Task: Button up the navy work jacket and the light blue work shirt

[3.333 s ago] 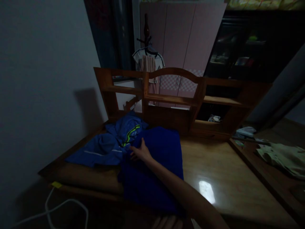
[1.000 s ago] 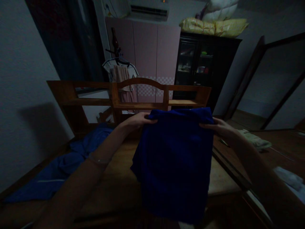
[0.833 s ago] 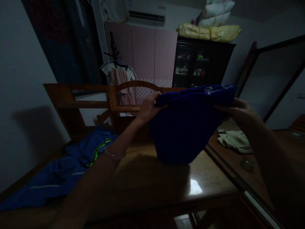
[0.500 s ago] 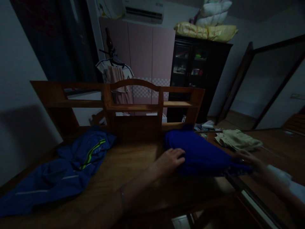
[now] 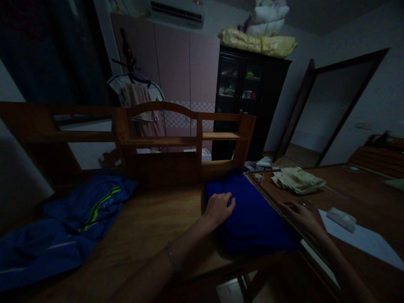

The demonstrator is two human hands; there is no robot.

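A deep-blue piece of cloth (image 5: 252,223), probably a garment, lies folded flat at the right end of the wooden desk (image 5: 164,214). My left hand (image 5: 219,208) is over its left part, fingers loosely bent with a small gap between thumb and forefinger; whether it touches the fabric is hard to tell. Beside the cloth's right edge is my right hand (image 5: 298,214), its fingers stretched out and holding nothing. On the left of the desk sprawls a crumpled blue jacket (image 5: 94,214) with a yellow-green stripe.
A wooden shelf unit (image 5: 164,142) rises along the desk's back. To the right, a brown table (image 5: 341,185) bears folded beige cloth (image 5: 298,180), a white sheet (image 5: 366,244) and a pale packet (image 5: 341,219). The room is dim.
My right hand has let go of the blue cloth's right end, which now lies lower and nearer me. The view has turned right, showing more of the brown table.
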